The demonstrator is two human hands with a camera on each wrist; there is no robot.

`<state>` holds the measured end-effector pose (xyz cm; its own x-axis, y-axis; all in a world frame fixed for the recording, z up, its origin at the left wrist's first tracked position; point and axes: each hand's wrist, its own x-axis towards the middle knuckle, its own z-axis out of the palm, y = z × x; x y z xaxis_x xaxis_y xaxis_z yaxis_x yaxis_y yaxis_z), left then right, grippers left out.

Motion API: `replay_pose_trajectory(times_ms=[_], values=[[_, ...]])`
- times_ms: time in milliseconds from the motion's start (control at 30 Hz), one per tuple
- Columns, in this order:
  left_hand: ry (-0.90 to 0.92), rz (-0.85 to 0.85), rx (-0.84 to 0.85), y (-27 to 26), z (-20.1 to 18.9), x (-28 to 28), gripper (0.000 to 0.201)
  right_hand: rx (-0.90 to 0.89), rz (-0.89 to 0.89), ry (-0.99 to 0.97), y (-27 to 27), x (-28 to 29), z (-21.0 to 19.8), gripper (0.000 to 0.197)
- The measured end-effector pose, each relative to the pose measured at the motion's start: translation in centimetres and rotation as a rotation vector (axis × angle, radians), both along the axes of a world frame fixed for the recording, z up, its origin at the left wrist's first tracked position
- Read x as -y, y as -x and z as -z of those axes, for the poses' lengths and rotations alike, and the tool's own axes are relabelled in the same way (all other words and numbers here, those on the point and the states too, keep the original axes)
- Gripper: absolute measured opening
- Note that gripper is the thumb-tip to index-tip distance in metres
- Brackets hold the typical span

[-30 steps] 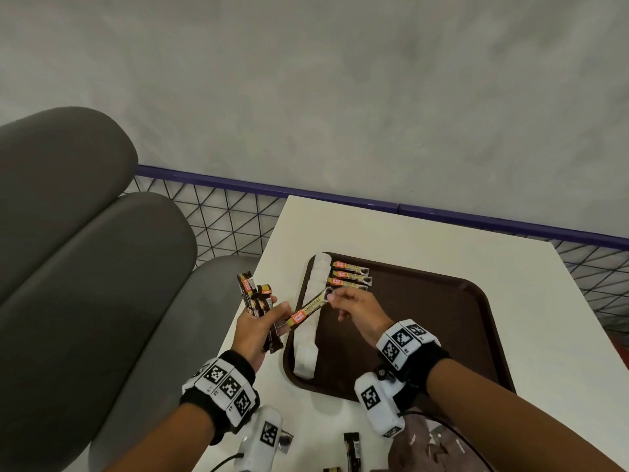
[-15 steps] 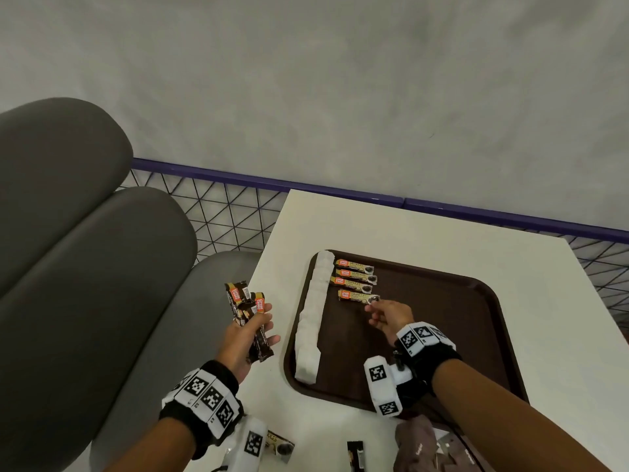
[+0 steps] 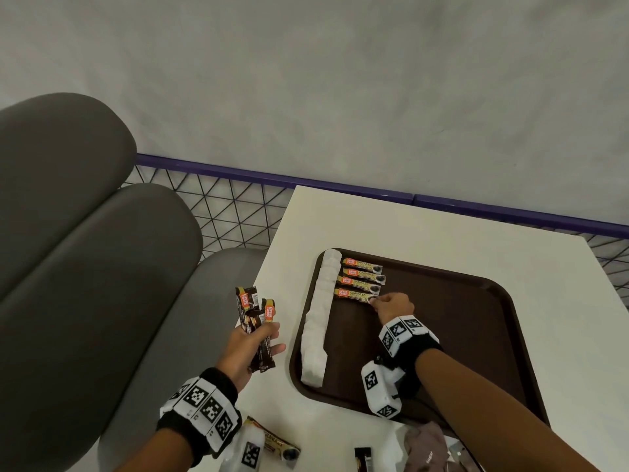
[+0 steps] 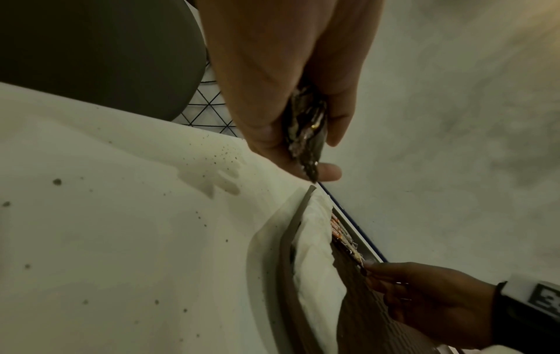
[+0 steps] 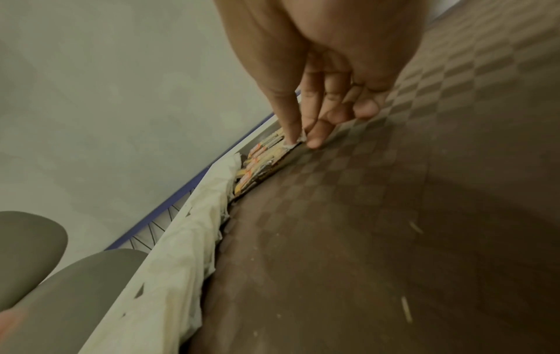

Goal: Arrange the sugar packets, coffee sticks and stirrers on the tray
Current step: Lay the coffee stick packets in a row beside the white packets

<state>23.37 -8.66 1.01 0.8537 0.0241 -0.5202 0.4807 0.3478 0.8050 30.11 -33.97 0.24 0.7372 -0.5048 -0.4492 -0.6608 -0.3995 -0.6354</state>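
A brown tray [image 3: 459, 335] lies on the white table [image 3: 408, 226]. White sugar packets [image 3: 320, 321] run in a line down its left side. Beside them several coffee sticks [image 3: 362, 277] lie stacked in a column. My right hand [image 3: 374, 301] is at the right end of the nearest stick [image 3: 354, 295]. In the right wrist view, thumb and forefinger of that hand [image 5: 303, 141] pinch the stick's foil end. My left hand [image 3: 262, 338] hovers left of the tray and grips a bundle of dark coffee sticks [image 3: 253, 318], also seen in the left wrist view [image 4: 306, 124].
Loose coffee sticks [image 3: 279, 444] and a crumpled brownish wrapper [image 3: 425, 451] lie at the table's near edge. Grey seat cushions [image 3: 85, 267] fill the left. A purple rail with black mesh [image 3: 238, 206] runs behind the table. The tray's right half is bare.
My right hand took a stick from the left hand and laid it as the nearest in the column, staying at its end. The left hand drew back left with its bundle.
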Motion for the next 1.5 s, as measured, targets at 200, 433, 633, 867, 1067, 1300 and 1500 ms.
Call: replay_pose_trajectory(times_ms=[200, 433, 633, 867, 1067, 1300, 1500], values=[[-0.001, -0.031, 0.015, 0.1, 0.3, 0.0, 0.04, -0.011, 0.04, 0.009, -0.1, -0.3, -0.1, 0.025], [0.021, -0.029, 0.042, 0.3, -0.3, 0.0, 0.033, -0.008, 0.051, 0.011, -0.2, -0.5, 0.0, 0.025], [-0.002, -0.001, 0.042, 0.5, -0.6, 0.1, 0.035, 0.088, 0.138, -0.007, 0.6, -0.7, -0.1, 0.039], [-0.002, 0.037, 0.073, 1.0, -1.6, 1.0, 0.023, 0.358, -0.199, -0.165, 2.4, -5.1, -1.7, 0.011], [0.045, 0.083, 0.121, 1.4, -2.4, 1.8, 0.029, 0.307, -0.623, -0.448, 3.9, -9.4, -3.8, 0.012], [0.061, 0.148, 0.109, 1.6, -2.8, 1.3, 0.014, 0.342, -0.438, -0.601, 3.2, -9.3, -5.4, 0.015], [-0.018, 0.027, 0.127, 1.3, -2.7, 0.5, 0.014, 0.311, -0.731, -0.337, 3.6, -7.3, -5.4, 0.014]])
